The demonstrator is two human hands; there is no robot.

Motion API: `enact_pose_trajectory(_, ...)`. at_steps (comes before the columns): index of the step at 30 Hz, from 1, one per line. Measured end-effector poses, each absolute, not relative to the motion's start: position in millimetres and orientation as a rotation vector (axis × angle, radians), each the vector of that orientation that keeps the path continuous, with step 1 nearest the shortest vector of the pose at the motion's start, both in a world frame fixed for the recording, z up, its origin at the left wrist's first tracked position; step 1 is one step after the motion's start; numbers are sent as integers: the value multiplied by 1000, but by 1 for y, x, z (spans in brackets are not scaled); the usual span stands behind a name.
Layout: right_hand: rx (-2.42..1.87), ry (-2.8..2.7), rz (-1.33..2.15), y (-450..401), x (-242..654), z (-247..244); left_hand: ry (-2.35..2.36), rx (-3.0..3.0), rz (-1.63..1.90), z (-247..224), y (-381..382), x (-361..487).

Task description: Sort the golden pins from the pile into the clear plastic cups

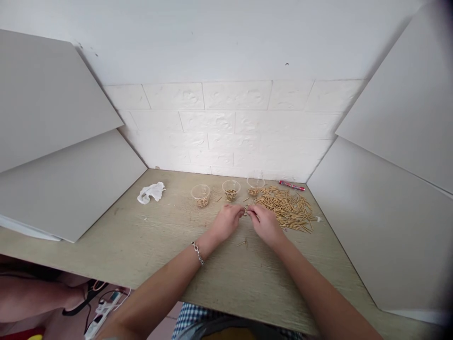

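Note:
My left hand [228,221] and my right hand [264,222] meet fingertip to fingertip just in front of the clear cups. Both are closed in a pinch around something small that I cannot make out. Right of them spreads a pile of thin gold-coloured sticks [288,208]. Behind my hands stand a middle cup [231,191] with gold-coloured pieces and a right cup [255,185] with small pieces. The left cup [200,195] also holds small pieces. A few loose gold pieces [246,243] lie on the table nearer to me.
Crumpled white tissue [151,192] lies at the table's back left. A red patterned tube [291,185] is behind the pile. Grey panels [382,212] flank the table [159,245], with a white brick-patterned wall behind. A person's leg [38,297] and a power strip [102,314] are at lower left.

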State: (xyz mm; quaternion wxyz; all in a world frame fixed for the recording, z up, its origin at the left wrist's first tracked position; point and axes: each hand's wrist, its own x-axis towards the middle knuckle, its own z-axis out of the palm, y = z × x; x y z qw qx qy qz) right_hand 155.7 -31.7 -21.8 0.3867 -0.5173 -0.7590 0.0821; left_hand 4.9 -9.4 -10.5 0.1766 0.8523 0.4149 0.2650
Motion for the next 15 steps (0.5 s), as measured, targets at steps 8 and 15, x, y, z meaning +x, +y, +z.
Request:
enact_pose_trajectory(8, -1344, -1845, 174, -32, 149, -25, 1207, 2191, 789, -11, -10, 7)
enact_pose_trajectory(15, -1313, -1773, 250, -30, 149, -28, 1184, 1961, 827, -8, -10, 10)
